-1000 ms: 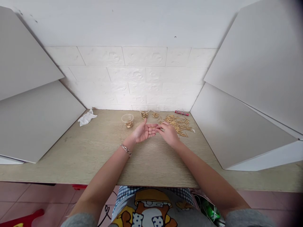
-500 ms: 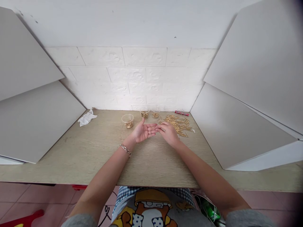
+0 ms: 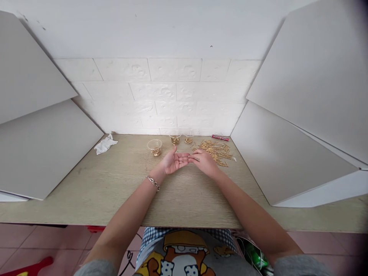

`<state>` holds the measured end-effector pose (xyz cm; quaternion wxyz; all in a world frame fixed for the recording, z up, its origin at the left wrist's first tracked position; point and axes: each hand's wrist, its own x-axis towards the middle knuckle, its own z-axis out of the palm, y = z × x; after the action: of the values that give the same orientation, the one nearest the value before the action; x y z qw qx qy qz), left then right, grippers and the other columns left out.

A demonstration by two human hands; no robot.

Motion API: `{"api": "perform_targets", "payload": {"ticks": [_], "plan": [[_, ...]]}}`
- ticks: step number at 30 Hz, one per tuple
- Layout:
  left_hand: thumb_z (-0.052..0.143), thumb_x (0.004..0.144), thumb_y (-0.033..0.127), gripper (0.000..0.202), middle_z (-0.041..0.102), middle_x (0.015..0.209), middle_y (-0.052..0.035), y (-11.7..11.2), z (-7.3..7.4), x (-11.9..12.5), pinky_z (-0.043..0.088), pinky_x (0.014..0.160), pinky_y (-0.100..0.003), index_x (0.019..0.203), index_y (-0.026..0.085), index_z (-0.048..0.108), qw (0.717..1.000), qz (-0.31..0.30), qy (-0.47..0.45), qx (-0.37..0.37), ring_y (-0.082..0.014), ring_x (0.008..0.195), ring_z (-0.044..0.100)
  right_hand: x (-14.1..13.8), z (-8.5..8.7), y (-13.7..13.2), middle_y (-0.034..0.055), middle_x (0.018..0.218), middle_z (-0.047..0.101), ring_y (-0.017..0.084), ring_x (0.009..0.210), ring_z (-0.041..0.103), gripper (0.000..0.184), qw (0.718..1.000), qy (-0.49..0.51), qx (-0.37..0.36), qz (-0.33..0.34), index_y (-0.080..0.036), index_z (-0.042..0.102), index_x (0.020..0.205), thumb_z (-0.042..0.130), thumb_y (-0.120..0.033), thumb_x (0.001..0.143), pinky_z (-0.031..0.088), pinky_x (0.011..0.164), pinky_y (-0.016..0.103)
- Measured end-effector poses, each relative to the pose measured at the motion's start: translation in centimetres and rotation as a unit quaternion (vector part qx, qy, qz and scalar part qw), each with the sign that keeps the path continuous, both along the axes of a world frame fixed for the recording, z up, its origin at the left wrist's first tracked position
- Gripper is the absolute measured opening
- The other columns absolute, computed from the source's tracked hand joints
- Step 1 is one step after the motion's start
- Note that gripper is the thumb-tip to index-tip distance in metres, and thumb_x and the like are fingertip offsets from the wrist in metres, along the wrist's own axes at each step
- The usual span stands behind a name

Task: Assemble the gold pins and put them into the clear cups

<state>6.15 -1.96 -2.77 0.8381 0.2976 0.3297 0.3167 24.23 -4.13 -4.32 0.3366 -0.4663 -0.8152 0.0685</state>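
My left hand (image 3: pixel 174 161) is held palm up above the table with its fingers stretched out flat. Across those fingers lies a fine gold-coloured line, too small to make out well. Its fingertips meet my right hand (image 3: pixel 202 161), whose thumb and fingers are pinched together on what looks like a thin gold-coloured pin. Just beyond the right hand spreads a loose pile of thin gold-coloured pins (image 3: pixel 220 152). A clear plastic cup (image 3: pixel 154 147) with small gold pieces stands left of my left hand. Two more clear cups, a middle one (image 3: pixel 175 138) and a right one (image 3: pixel 188 138), hold gold pieces behind the hands.
A red marker-like stick (image 3: pixel 220 138) lies by the wall behind the pile. Crumpled white tissue (image 3: pixel 105 144) rests at the table's back left. Pale panels, a left one (image 3: pixel 48 149) and a right one (image 3: pixel 296 153), flank the wooden table (image 3: pixel 189 203). White brick-pattern wall (image 3: pixel 161 90) rises behind.
Both hands stay together in nearly the same place. The right fingertips have shifted slightly over the left fingertips, and the gold pins on the left fingers show less clearly.
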Motion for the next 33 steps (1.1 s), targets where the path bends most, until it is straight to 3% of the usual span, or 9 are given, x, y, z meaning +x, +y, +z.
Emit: {"api": "perform_targets", "payload": {"ticks": [3, 6, 9, 12, 17, 33], "plan": [[0.022, 0.089, 0.052, 0.067, 0.063, 0.103, -0.0257, 0.1, 0.2, -0.1, 0.051, 0.077, -0.028, 0.112, -0.003, 0.054, 1.000, 0.006, -0.008, -0.001, -0.0238, 0.094, 0.063, 0.7, 1.0, 0.0, 0.0052, 0.090, 0.065, 0.015, 0.082, 0.059, 0.021, 0.999, 0.020, -0.010, -0.024, -0.020, 0.071, 0.090, 0.051, -0.025, 0.085, 0.045, 0.077, 0.027], [0.021, 0.088, 0.055, 0.070, 0.060, 0.111, -0.0261, 0.1, 0.4, -0.2, 0.050, 0.080, -0.028, 0.116, -0.002, 0.052, 1.000, 0.000, -0.015, 0.010, -0.0247, 0.101, 0.061, 2.4, 1.9, 0.4, 0.0054, 0.090, 0.066, 0.017, 0.085, 0.059, 0.025, 0.994, 0.017, -0.020, -0.109, -0.019, 0.070, 0.091, 0.047, -0.028, 0.087, 0.043, 0.079, 0.028], [0.018, 0.088, 0.057, 0.072, 0.057, 0.117, -0.0248, 0.0, 0.5, -0.3, 0.048, 0.083, -0.029, 0.118, 0.000, 0.051, 0.999, -0.025, -0.016, 0.022, -0.0243, 0.105, 0.058, 4.6, 2.3, 1.0, 0.0068, 0.097, 0.065, 0.019, 0.091, 0.057, 0.024, 0.977, -0.053, -0.044, -0.202, -0.020, 0.069, 0.094, 0.048, -0.027, 0.086, 0.041, 0.082, 0.031], [0.015, 0.087, 0.058, 0.075, 0.056, 0.118, -0.0246, 0.0, 0.3, -0.3, 0.047, 0.085, -0.029, 0.116, 0.001, 0.053, 0.997, -0.061, -0.023, 0.038, -0.0243, 0.107, 0.058, 6.4, 2.1, 1.3, 0.0095, 0.102, 0.062, 0.023, 0.096, 0.055, 0.021, 0.951, -0.150, -0.101, -0.252, -0.020, 0.070, 0.090, 0.051, -0.022, 0.081, 0.039, 0.084, 0.037], [0.012, 0.086, 0.061, 0.079, 0.057, 0.118, -0.0238, 0.0, 0.2, -0.4, 0.046, 0.085, -0.030, 0.112, 0.002, 0.056, 0.992, -0.108, -0.019, 0.056, -0.0247, 0.106, 0.058, 7.2, 1.7, 1.3, 0.0127, 0.097, 0.061, 0.027, 0.100, 0.052, 0.018, 0.925, -0.210, -0.159, -0.273, -0.018, 0.070, 0.076, 0.053, -0.018, 0.078, 0.035, 0.085, 0.044], [0.011, 0.084, 0.064, 0.082, 0.057, 0.118, -0.0231, -0.5, 0.8, -0.3, 0.046, 0.084, -0.029, 0.115, 0.002, 0.055, 0.992, -0.118, -0.017, 0.041, -0.0245, 0.104, 0.059, 7.2, 1.1, 1.9, 0.0107, 0.095, 0.063, 0.023, 0.094, 0.055, 0.022, 0.929, -0.184, -0.142, -0.287, -0.017, 0.067, 0.076, 0.046, -0.016, 0.082, 0.030, 0.090, 0.044]]}}
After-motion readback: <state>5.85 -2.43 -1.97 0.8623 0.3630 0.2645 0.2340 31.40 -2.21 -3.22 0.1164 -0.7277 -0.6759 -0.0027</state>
